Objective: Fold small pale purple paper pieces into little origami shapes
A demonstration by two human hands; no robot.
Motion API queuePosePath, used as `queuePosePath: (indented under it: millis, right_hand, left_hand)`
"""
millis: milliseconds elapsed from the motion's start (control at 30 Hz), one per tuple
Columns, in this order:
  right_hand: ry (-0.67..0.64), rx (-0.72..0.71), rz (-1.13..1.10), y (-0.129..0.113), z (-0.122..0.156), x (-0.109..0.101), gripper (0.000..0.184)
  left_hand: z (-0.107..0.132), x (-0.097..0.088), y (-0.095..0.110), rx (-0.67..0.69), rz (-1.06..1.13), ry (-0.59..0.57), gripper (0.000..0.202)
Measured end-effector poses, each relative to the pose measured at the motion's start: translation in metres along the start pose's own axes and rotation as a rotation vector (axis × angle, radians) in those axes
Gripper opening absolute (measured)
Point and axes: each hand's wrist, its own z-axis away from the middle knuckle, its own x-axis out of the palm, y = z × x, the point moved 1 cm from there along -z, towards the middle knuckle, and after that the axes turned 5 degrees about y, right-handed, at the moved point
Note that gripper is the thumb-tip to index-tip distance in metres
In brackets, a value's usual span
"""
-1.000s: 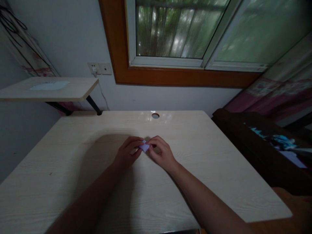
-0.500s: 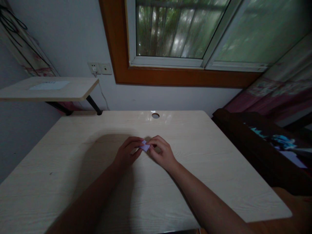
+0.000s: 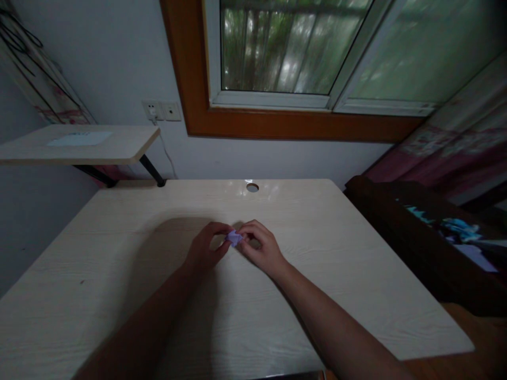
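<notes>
A small piece of folded purple paper (image 3: 234, 238) is pinched between my two hands, low over the middle of the pale wooden desk (image 3: 317, 274). My left hand (image 3: 206, 245) grips its left side between thumb and fingertips. On the other side, my right hand (image 3: 262, 243) holds the right edge the same way, fingers curled. The paper has several pointed corners; my fingertips cover its side edges, and the finer folds are too small to make out.
A raised shelf (image 3: 134, 153) with a white sheet (image 3: 80, 139) stands on black legs at the desk's back left. A round cable hole (image 3: 252, 187) sits near the back edge. To the right is dark furniture (image 3: 392, 221) bearing blue items (image 3: 461, 229). A window (image 3: 293, 53) is behind.
The purple paper has changed shape between my fingers, from a flatter diamond to a more spread form with several points. My hands have barely moved.
</notes>
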Motion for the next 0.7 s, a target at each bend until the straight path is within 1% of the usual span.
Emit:
queuePosePath:
  millis: [267, 500, 700]
  right_hand:
    - [0.018, 0.037, -0.026, 0.0008, -0.0006, 0.0017, 0.01]
    - [0.017, 0.05, -0.03, -0.0008, -0.0006, 0.0017, 0.005]
    - [0.035, 0.042, -0.027, -0.0009, -0.0011, 0.0013, 0.005]
  left_hand:
    - [-0.0005, 0.0006, 0.0003, 0.043, 0.0, 0.003, 0.022]
    - [-0.0016, 0.0004, 0.0034, 0.062, 0.035, 0.039, 0.021]
    - [-0.0029, 0.0003, 0.005, 0.055, 0.067, 0.058, 0.012]
